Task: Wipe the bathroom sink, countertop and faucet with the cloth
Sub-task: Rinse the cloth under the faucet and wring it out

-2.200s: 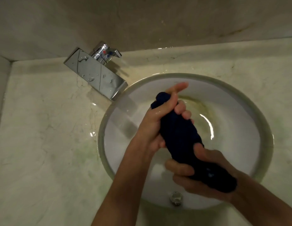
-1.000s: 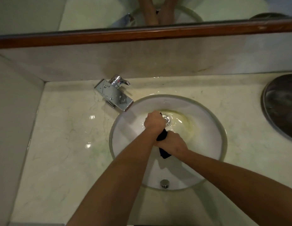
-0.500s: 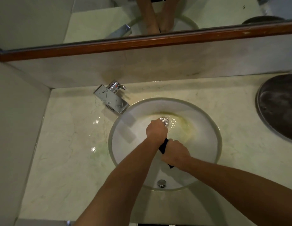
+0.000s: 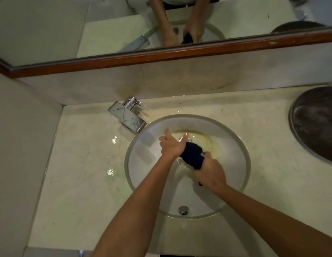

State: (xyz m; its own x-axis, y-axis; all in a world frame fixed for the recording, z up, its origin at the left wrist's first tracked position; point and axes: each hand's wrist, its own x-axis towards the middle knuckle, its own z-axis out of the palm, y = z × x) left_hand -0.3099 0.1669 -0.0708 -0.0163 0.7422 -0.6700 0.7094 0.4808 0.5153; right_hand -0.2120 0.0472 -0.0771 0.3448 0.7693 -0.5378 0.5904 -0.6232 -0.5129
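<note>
Dark blue cloth [image 4: 192, 158] rolled over sink bowl [image 4: 233, 145]; right hand [image 4: 209, 173] grip curled round near end, left hand [image 4: 171, 145] fingers straight against far end. Risk: loose left contact lets wet cloth slip, dripping onto marble surface [image 4: 83, 164]

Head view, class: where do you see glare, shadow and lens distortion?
Head view: glare spots on the wet countertop and chrome faucet; the faucet's shadow falls inside the sink; the wide lens bends the mirror frame; dim, greenish lighting overall.
</note>
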